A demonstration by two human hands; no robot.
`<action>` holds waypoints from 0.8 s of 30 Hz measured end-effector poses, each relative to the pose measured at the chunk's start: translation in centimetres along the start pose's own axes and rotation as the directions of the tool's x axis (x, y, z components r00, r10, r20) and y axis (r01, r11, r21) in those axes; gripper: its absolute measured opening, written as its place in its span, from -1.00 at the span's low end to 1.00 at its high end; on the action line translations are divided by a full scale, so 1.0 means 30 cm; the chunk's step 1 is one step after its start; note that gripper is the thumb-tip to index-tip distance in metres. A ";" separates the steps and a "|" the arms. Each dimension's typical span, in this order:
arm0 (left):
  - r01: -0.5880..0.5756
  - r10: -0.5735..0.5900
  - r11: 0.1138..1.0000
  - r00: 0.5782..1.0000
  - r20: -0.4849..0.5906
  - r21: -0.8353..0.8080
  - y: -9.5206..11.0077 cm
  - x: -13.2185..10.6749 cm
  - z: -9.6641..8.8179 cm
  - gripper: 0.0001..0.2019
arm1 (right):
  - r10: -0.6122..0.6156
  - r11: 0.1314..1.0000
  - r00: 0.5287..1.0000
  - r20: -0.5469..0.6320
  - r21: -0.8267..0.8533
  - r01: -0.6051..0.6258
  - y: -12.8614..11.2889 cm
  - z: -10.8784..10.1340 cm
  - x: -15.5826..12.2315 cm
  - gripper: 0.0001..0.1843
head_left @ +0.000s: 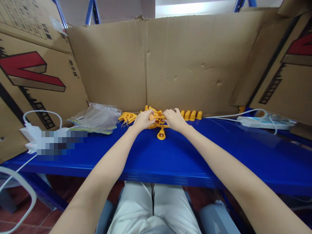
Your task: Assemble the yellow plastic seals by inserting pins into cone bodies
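My left hand point(143, 120) and my right hand point(175, 119) are close together over a heap of yellow plastic parts point(151, 110) at the back of the blue table. Curled fingers of both hands close around a yellow plastic part point(159, 117) between them; its exact shape is partly covered. Just in front lies a yellow bell-shaped piece point(161, 134), its round open end facing me. To the left of my left hand are more yellow pieces point(128, 117) with small metal chains point(125, 123). Right of my right hand, several yellow bell-shaped pieces point(192, 115) stand in a row.
Clear plastic bags point(97, 117) are stacked at the left. A white charger point(32, 134) with cables is further left, and a white power strip point(265, 123) lies at the right. Cardboard walls point(190, 65) enclose the blue table point(168, 162) at the back and sides.
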State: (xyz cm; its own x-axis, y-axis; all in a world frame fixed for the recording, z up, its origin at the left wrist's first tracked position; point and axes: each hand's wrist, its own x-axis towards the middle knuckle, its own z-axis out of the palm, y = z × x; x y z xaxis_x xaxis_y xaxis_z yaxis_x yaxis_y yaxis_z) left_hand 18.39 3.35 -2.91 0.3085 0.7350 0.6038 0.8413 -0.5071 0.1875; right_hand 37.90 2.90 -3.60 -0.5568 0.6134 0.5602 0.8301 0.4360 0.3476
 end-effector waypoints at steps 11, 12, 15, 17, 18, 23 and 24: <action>0.104 -0.108 0.990 0.994 0.032 0.093 0.015 -0.003 -0.026 -0.72 | -0.035 0.994 0.999 -0.010 0.103 0.036 0.013 0.021 -0.003 -0.68; 0.118 -0.123 0.988 0.992 0.039 0.102 0.019 -0.005 -0.030 -0.72 | -0.039 0.995 0.999 -0.014 0.096 0.041 0.014 0.022 -0.002 -0.69; 0.147 -0.154 0.983 0.986 0.060 0.110 0.028 -0.008 -0.036 -0.70 | -0.036 0.997 0.998 -0.043 0.068 0.039 0.014 0.014 0.001 -0.75; 0.164 -0.172 0.981 0.983 0.068 0.108 0.031 -0.009 -0.038 -0.69 | -0.028 0.999 0.997 -0.070 0.043 0.031 0.013 0.005 0.003 -0.78; 0.172 -0.180 0.979 0.981 0.069 0.106 0.032 -0.009 -0.037 -0.68 | -0.022 0.999 0.996 -0.087 0.029 0.025 0.013 0.000 0.004 -0.78; 0.186 -0.191 0.979 0.980 0.056 0.079 0.036 -0.006 -0.033 -0.65 | -0.001 0.999 0.978 -0.210 -0.036 -0.006 0.014 -0.016 0.010 -0.74; 0.183 -0.186 0.981 0.981 0.052 0.069 0.036 -0.005 -0.032 -0.66 | 0.001 0.999 0.973 -0.232 -0.046 -0.012 0.015 -0.018 0.011 -0.73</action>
State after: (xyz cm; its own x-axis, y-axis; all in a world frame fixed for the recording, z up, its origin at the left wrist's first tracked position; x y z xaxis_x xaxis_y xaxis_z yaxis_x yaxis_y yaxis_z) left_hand 18.83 2.26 -2.05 0.1690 0.8390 0.5172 0.9119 -0.3322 0.2409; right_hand 38.11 2.93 -2.85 -0.5333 0.4447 0.7197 0.8375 0.3976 0.3749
